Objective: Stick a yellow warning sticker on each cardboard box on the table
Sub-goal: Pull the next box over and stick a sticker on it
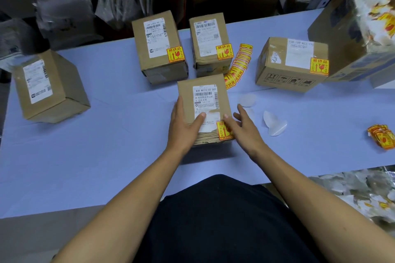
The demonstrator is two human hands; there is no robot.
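A small cardboard box (pixel 188 94) stands in front of me on the pale blue table (pixel 106 156). My left hand (pixel 184 126) grips its left side, thumb on the white label. My right hand (pixel 241 125) rests at its right edge, thumb pressing a yellow warning sticker (pixel 222 133) on the box's near right corner. Three boxes behind carry stickers: one at the back middle-left (pixel 158 47), one at the back middle (pixel 210 45), one at the right (pixel 291 64). A box at the far left (pixel 50 87) shows no sticker. A strip of yellow stickers (pixel 238 64) lies between the boxes.
Peeled white backing papers (pixel 273 123) lie right of my right hand. A small stack of yellow stickers (pixel 382 137) sits at the table's right edge. A large carton (pixel 342 28) with a bag of scraps stands at the far right. Parcels crowd the shelf behind.
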